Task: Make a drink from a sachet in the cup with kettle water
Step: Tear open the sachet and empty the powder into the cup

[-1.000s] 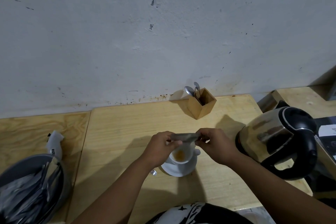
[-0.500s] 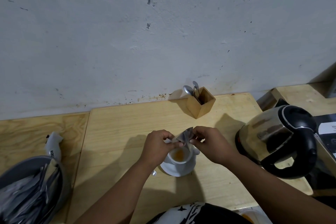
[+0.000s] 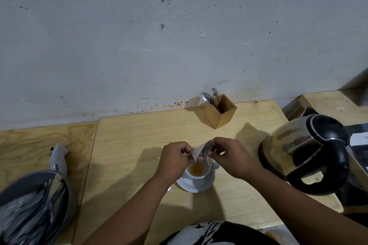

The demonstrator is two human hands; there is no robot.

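Observation:
A white cup (image 3: 199,173) stands on a white saucer (image 3: 191,186) on the wooden table; orange powder lies in its bottom. Just above the cup's rim, my left hand (image 3: 175,158) and my right hand (image 3: 227,158) both pinch a small grey sachet (image 3: 200,153), which is folded into a crumpled V between them. A steel kettle (image 3: 302,149) with a black handle and lid sits at the right, about a hand's width from my right hand.
A wooden holder (image 3: 220,113) with spoons stands by the wall behind the cup. At the left a grey bowl (image 3: 65,191) holds several sachets, with a white packet (image 3: 58,158) lying beside it. A dark box (image 3: 358,141) sits behind the kettle.
The sachet was stretched flat between both hands over the cup; my hands have come closer and folded it up into a crumpled shape.

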